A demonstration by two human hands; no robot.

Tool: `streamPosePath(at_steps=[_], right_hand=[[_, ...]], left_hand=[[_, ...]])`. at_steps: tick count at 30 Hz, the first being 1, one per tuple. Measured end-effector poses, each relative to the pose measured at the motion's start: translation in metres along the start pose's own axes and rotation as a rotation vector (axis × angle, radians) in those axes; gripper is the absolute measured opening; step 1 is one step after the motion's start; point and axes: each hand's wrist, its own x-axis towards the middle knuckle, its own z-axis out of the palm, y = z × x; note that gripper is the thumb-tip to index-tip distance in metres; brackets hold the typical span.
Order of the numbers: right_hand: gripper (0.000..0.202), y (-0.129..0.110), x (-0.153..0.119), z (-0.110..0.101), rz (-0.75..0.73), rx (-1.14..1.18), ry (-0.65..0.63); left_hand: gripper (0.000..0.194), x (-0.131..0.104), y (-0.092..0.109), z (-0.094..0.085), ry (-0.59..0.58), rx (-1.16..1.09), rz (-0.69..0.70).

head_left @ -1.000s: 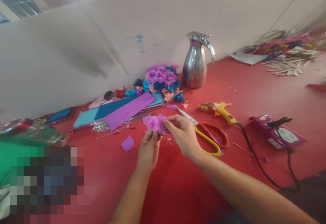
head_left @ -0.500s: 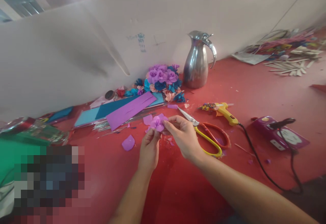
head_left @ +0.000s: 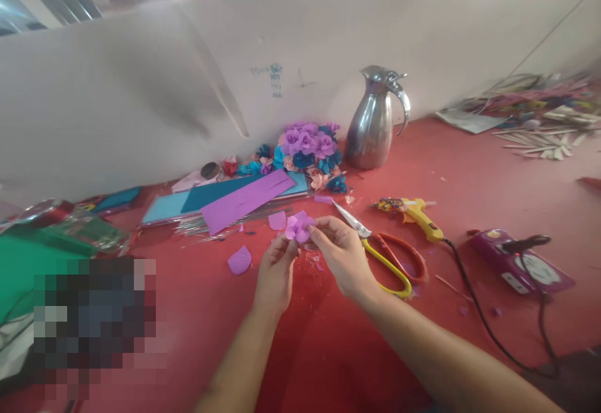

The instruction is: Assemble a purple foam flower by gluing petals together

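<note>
A small purple paper flower is held up between both hands over the red table. My left hand pinches its underside from below. The fingertips of my right hand grip a petal on its right side. Two loose purple petals lie to the left, one lower and one just behind the flower. Scissors with yellow and red handles lie beside my right hand, blades partly apart. Purple paper rests on blue sheets behind.
Behind stand a bunch of paper flowers and a steel jug. To the right lie a yellow glue gun, its black cable and a purple power box. A glass jar is at left; thin sticks lie far right.
The view has shifted slightly, so most things appear further right. Both hands still hold the flower, which has turned a little in the fingers.
</note>
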Motion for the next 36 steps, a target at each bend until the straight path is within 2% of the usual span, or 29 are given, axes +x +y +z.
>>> streamPosePath(at_steps=[9, 16, 30, 36], right_hand=[[0.019, -0.011, -0.004, 0.001, 0.027, 0.057, -0.059], [0.016, -0.006, -0.001, 0.001, 0.127, -0.047, -0.128], [0.022, -0.002, -0.002, 0.0, 0.03, -0.117, -0.23], [0.015, -0.001, -0.003, -0.001, -0.116, -0.249, -0.235]], left_hand=[[0.018, -0.001, 0.007, 0.001, -0.033, -0.224, -0.074], [0.014, -0.002, 0.009, -0.001, -0.055, -0.294, -0.137], [0.017, -0.002, 0.012, -0.006, -0.125, -0.256, -0.146], [0.019, -0.004, 0.012, -0.007, -0.127, -0.246, -0.154]])
